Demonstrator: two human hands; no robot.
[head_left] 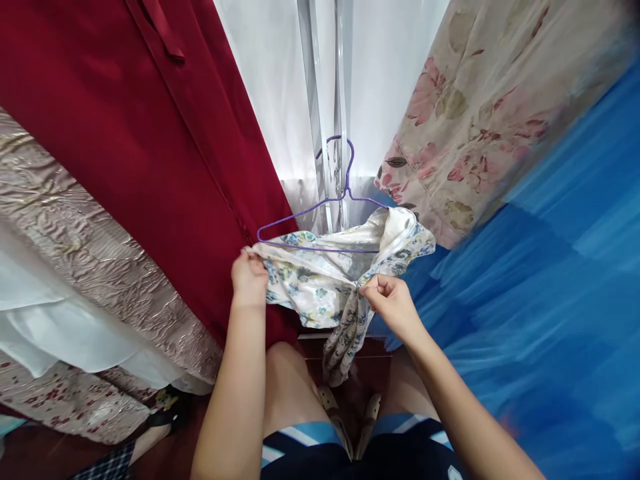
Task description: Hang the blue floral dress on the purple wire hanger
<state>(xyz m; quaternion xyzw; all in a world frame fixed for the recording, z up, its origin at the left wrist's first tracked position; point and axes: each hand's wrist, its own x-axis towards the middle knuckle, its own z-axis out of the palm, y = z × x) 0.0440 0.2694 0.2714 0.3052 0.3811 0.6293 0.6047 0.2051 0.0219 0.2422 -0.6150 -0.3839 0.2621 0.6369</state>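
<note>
A white garment (320, 297) with a blue, green and yellow floral print hangs partly on a purple wire hanger (349, 170). Its right shoulder is draped over the hanger's right arm, while the left part lies below and in front of the hanger's left end. My left hand (250, 275) grips the garment's left edge beside that end. With closed fingers, my right hand (389, 297) pinches the garment at the front middle, where the cloth gathers. From there a twisted length of the same cloth dangles between my knees.
Dark red cloth (165, 153) hangs at left, beside textured pinkish fabric (100, 220). White cloth with ribbons (265, 80) hangs behind the hanger. Beige floral fabric (480, 120) and blue tulle (545, 300) hang at right. Another person's foot (150, 440) shows at lower left.
</note>
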